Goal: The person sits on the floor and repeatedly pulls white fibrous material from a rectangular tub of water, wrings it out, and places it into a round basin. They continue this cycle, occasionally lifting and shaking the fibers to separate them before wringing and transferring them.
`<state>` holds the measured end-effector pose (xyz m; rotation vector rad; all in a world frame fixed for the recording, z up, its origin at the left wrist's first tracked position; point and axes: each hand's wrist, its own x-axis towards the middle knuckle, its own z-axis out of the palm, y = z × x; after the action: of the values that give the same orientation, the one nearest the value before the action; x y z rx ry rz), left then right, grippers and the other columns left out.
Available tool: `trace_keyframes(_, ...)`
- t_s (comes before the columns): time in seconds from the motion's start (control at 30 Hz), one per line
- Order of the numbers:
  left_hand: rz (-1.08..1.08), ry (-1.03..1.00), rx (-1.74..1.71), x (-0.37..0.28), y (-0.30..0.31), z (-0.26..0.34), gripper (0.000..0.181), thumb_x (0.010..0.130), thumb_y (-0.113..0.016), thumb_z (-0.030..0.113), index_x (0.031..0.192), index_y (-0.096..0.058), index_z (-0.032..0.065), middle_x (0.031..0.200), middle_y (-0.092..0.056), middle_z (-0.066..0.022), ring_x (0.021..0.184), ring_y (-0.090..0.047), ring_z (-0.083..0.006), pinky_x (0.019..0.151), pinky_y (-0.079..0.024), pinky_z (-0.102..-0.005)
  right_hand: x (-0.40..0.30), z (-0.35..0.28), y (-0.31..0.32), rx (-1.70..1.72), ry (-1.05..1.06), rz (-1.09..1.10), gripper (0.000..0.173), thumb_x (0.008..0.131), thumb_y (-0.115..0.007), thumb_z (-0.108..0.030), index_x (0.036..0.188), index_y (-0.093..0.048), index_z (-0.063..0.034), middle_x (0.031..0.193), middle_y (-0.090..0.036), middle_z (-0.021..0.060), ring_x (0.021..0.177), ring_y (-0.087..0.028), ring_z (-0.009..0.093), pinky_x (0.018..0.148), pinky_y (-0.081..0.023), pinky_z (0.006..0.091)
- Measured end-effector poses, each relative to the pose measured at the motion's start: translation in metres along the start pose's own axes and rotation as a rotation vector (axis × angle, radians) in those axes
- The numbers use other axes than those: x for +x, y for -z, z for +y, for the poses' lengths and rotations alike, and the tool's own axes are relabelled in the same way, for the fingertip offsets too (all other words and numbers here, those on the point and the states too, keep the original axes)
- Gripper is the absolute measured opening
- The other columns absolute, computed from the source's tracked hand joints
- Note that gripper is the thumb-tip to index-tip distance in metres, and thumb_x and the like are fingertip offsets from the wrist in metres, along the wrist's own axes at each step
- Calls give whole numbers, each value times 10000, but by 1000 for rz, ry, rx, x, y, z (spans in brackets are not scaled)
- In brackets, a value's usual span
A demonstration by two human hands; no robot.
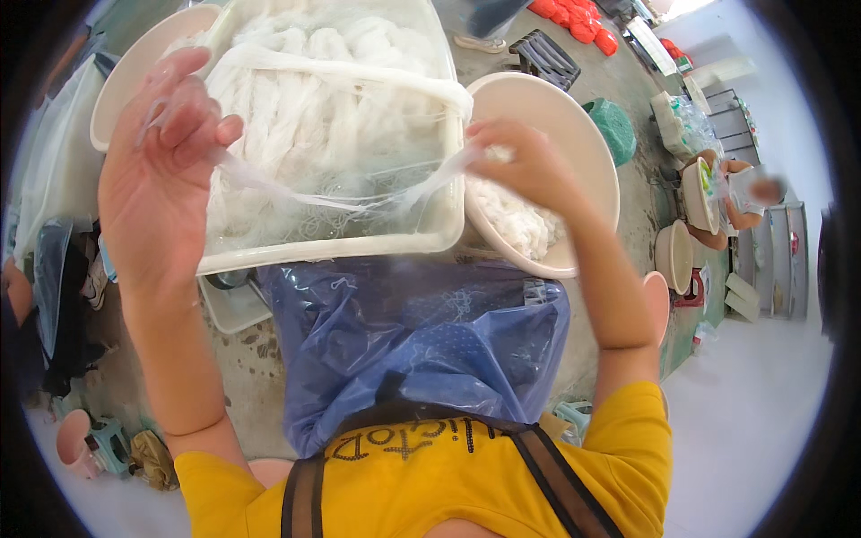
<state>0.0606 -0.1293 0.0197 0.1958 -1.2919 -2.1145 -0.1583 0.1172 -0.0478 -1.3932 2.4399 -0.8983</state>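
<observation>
A thin wet white strand bundle (323,200) hangs in a shallow sag between my two raised hands. My left hand (171,128) has its palm turned up and fingers curled, with the bundle's left end at it and a thin loop about the fingers. Pinched in my right hand (518,158), slightly blurred, is the other end. Beneath them stands a white rectangular tub (336,247) of cloudy water and loose threads. Thick white fibrous hanks (282,121) lie in it, one stretched across the top to the right rim.
Right of the tub is a round beige basin (572,128) with a white fibrous heap (514,218). Another beige basin (114,101) stands behind my left hand. A black slatted stool (545,59) and a green bundle (610,131) are beyond. At far right, a person (743,195) sits beside basins.
</observation>
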Motion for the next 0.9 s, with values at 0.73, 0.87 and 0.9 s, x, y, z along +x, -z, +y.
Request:
trace_keyframes(0.73,-96,424,37,-32,-65,-90,220,863,-523,168,1044,-508,43,694,-426,50,644,-438,-41,667,-433,-223,-116,-15,-138,143,-387,-6,335,755,-643,-264,1041,-569,-106,759,-643,105,706,-615,312,687,-467,388)
trace_keyframes(0.87,-99,469,1,-26,-71,-93,273,849,-533,135,1093,-480,24,695,-433,37,623,-449,-72,670,-451,-242,-129,3,-138,64,-312,244,152,755,-641,-237,750,-659,-86,753,-637,93,708,-602,290,649,-446,392)
trace_keyframes(0.9,-150,478,-14,-24,-71,-92,284,854,-523,133,1111,-470,24,706,-445,34,631,-460,-76,676,-449,-241,-130,6,-129,87,-300,277,142,756,-644,-216,790,-662,-79,787,-632,104,754,-592,287,682,-439,398)
